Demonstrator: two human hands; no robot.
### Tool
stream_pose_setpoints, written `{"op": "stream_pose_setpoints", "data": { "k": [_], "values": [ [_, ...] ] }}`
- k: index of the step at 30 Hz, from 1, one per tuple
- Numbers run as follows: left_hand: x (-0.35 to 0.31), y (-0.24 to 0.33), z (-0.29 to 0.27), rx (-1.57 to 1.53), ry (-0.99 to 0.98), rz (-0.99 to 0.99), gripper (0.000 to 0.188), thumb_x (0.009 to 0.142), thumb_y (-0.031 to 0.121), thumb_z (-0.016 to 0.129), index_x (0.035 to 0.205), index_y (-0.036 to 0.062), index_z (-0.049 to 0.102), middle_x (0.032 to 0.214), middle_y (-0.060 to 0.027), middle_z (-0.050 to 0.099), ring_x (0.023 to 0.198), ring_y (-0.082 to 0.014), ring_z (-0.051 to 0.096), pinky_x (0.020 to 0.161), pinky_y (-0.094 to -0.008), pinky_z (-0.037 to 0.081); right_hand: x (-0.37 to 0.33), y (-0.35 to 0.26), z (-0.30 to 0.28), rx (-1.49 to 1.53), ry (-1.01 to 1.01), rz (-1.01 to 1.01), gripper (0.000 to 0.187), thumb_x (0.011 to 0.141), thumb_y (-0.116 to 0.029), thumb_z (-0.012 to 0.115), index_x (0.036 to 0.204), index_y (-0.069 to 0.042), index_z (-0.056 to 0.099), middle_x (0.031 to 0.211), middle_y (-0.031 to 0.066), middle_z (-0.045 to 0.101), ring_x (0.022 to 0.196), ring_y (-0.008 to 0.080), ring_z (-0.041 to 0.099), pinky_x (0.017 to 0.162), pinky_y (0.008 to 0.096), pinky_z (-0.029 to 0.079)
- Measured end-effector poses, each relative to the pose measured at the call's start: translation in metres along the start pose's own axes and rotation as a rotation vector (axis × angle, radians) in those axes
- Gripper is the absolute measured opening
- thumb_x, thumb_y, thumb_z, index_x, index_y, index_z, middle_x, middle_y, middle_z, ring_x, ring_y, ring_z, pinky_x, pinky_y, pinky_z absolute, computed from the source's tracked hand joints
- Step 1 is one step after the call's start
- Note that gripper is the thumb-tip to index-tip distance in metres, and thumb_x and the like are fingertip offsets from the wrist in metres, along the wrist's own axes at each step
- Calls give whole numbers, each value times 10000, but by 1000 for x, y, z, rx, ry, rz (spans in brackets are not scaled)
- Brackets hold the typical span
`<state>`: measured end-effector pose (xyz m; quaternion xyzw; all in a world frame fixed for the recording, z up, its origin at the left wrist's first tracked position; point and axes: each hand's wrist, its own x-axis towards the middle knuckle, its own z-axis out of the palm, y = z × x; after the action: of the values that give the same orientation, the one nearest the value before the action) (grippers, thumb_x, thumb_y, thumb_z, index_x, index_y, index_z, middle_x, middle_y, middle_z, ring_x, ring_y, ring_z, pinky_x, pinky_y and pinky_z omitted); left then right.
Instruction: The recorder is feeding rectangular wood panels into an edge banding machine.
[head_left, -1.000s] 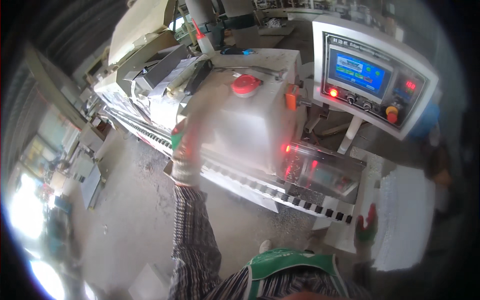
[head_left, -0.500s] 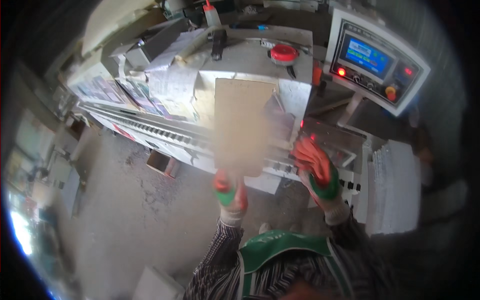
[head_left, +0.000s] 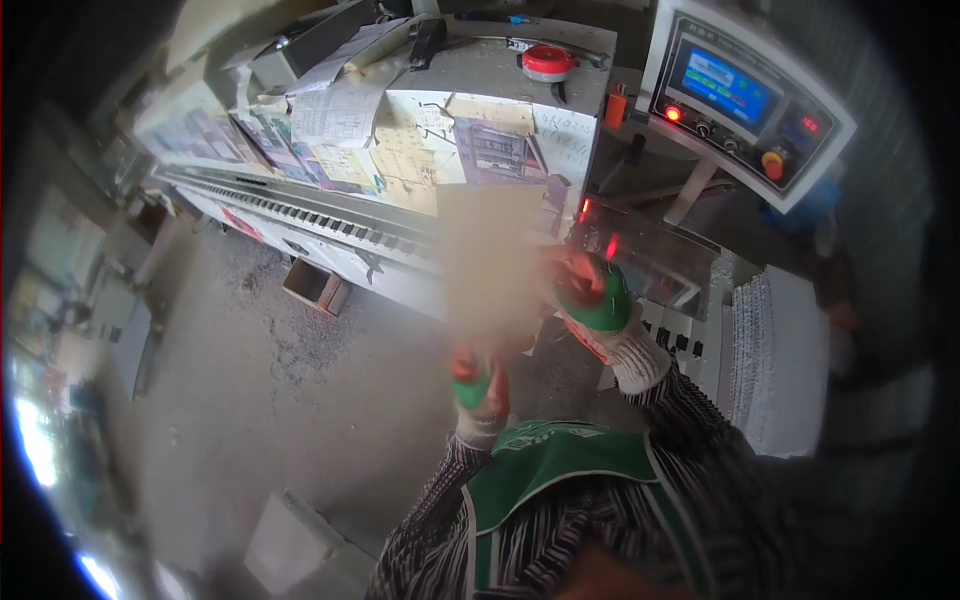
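Observation:
A tan, rectangular board, perhaps cardboard (head_left: 488, 262), is raised in front of me and smeared by motion. My left hand (head_left: 480, 382), in a red, green and white work glove, grips its lower edge with closed fingers. At the board's right edge is my gloved right hand (head_left: 590, 285), its fingers bent and closed against that edge; their tips are blurred. Behind the board stands a long white machine (head_left: 400, 262) with a toothed track along its front, partly hidden by the board.
A control panel (head_left: 745, 100) with a lit screen stands at the upper right. Below it, white sheets (head_left: 785, 360) form a tall stack. On the machine top lies a red round case (head_left: 548, 62). An open box (head_left: 316, 286) sits on the floor; a pale block (head_left: 295, 545) is at the lower left.
My right hand has moved left and up to the board's right edge. The board and my left hand have shifted slightly right, and the whole view has tilted downward.

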<state>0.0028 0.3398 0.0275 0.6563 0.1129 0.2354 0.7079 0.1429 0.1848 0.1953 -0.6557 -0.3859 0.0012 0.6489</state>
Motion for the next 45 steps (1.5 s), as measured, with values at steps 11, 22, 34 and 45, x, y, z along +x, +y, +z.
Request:
{"op": "stream_pose_setpoints", "data": {
  "k": [11, 22, 34, 45],
  "values": [
    [-34, -7, 26, 99, -33, 50, 607, 942, -104, 608, 1454, 96, 349, 1395, -83, 474, 1266, -180, 519, 1054, -316, 460, -10, -10, -14, -12, -14, 73, 281, 914, 50, 650, 1195, 52, 667, 1164, 148, 738, 1059, 210, 706, 924, 334, 552],
    [-48, 23, 33, -513, -72, -385, 498, 1064, 85, 517, 1529, 78, 336, 1517, -114, 420, 1329, -192, 492, 1065, -278, 464, -17, -16, -19, 72, -36, 118, 336, 902, 80, 658, 1238, 70, 651, 1184, 143, 737, 1082, 192, 701, 958, 321, 547],
    [-35, 44, 46, -121, 114, 20, 274, 1109, 174, 478, 1197, -65, 579, 944, -207, 762, 850, -252, 747, 837, -395, 584, -17, -3, -7, -164, 25, -3, 262, 876, 90, 669, 1137, 69, 659, 1085, 176, 766, 981, 215, 757, 871, 303, 584],
    [-33, 35, 8, -222, -108, -360, 532, 1090, 252, 503, 1537, 16, 337, 1503, -122, 477, 1320, -178, 506, 1111, -283, 420, -13, -6, 8, -147, 25, 40, 258, 878, 111, 635, 1134, 80, 639, 1076, 179, 762, 971, 221, 757, 858, 309, 584]
  ]
}}
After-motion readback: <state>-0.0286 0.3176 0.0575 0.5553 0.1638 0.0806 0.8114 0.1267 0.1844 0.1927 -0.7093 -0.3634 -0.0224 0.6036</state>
